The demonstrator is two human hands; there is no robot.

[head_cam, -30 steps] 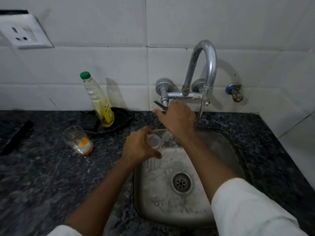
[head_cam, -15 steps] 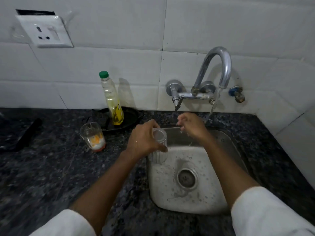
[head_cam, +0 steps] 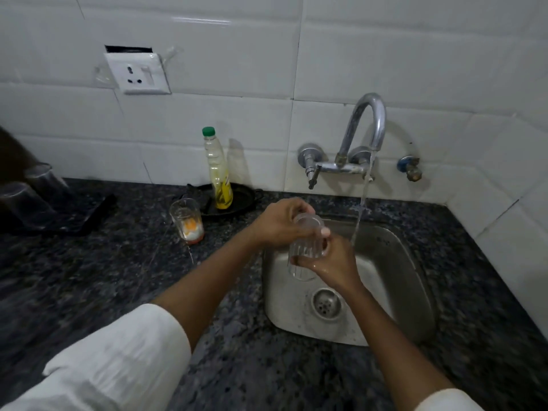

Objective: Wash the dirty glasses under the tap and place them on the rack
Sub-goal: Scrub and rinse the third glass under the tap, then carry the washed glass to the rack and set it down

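Over the left part of the steel sink (head_cam: 394,271), both hands held one ribbed clear glass (head_cam: 305,250). The left hand (head_cam: 280,225) gripped it near the rim, its fingers (head_cam: 299,207) curled over the top edge and closed on the glass. The right hand (head_cam: 335,262), wet and shiny, wrapped around the right side of the glass from below, its fingers closed against the wall. The glass stood roughly upright, just left of the water stream (head_cam: 360,209) that fell from the curved tap (head_cam: 367,126) into the sink; the stream passed beside the glass, not into it. On the dark speckled tabletop (head_cam: 118,277), left of the hands, a second glass (head_cam: 186,221) with orange and white residue at its bottom stood upright. Behind it a yellow bottle with a green cap (head_cam: 218,170) stood in a black pan (head_cam: 234,203). At the far left, upturned glasses (head_cam: 29,191) rested on a dark rack (head_cam: 86,215).
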